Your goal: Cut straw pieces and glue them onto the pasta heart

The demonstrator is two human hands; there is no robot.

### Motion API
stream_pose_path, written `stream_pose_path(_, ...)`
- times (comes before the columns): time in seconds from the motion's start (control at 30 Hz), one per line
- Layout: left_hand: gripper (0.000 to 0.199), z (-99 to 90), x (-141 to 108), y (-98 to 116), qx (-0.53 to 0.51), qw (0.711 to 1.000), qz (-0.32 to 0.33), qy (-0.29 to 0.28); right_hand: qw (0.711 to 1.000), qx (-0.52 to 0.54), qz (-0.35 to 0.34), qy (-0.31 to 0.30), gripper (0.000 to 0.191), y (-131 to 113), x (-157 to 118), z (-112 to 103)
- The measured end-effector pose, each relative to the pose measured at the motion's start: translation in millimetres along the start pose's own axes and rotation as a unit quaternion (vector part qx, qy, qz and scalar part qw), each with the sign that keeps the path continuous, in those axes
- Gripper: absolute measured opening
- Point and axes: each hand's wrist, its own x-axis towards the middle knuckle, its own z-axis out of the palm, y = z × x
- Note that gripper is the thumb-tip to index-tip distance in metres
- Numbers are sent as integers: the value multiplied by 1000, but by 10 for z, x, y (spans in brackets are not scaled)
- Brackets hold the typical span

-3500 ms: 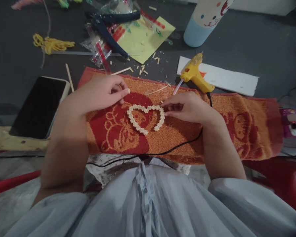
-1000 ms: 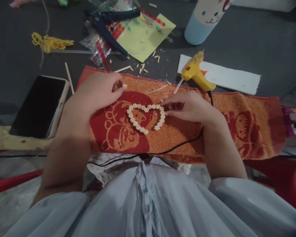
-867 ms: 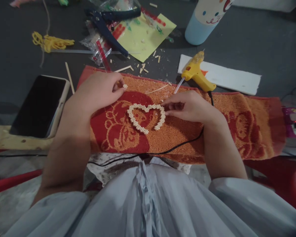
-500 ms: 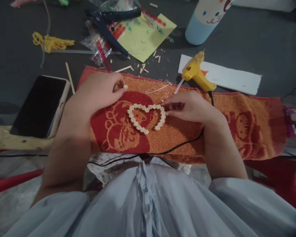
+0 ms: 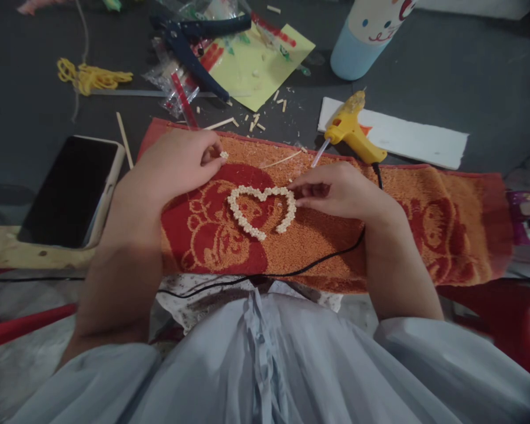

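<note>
A heart-shaped outline (image 5: 239,215) made of small cream pieces lies on the orange and red towel (image 5: 318,241), with a gap at its lower point. My right hand (image 5: 335,189) pinches the heart's right edge between thumb and fingertips. Left of the heart, my left hand (image 5: 188,160) rests on the towel, its thumb and forefinger closed on a small cream cluster (image 5: 224,155). A thin stick (image 5: 281,159) lies on the towel between the hands. Behind my right hand is a yellow glue gun (image 5: 351,131), its clear glue stick pointing toward that hand.
Dark blue pliers (image 5: 188,50) lie on plastic wrappers and yellow paper (image 5: 241,70), near scattered stick bits. A blue and white bottle (image 5: 362,47) stands at the back, a white strip (image 5: 419,140) behind the glue gun. A phone (image 5: 68,191) and yellow cord (image 5: 92,78) are left.
</note>
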Motion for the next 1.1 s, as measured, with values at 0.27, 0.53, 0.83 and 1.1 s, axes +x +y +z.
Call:
stream_pose_path(0.27, 33, -26, -28, 6, -2, 1000, 22, -1, 1000, 5, -4, -8, 19, 6, -2, -6)
stream_pose_path(0.53, 30, 16, 5, -19, -15, 1000, 22, 12, 1000, -2, -15, -6, 18, 11, -1, -2)
stream_pose_path(0.83, 29, 20, 4, -17, -37, 999, 8, 5, 1000, -4, -7, -9, 17, 1, -5, -2)
stream_pose_path(1.1, 34, -15, 0, 25, -14, 1000, 25, -1, 1000, 2, -5, -18, 18, -1, 3, -14)
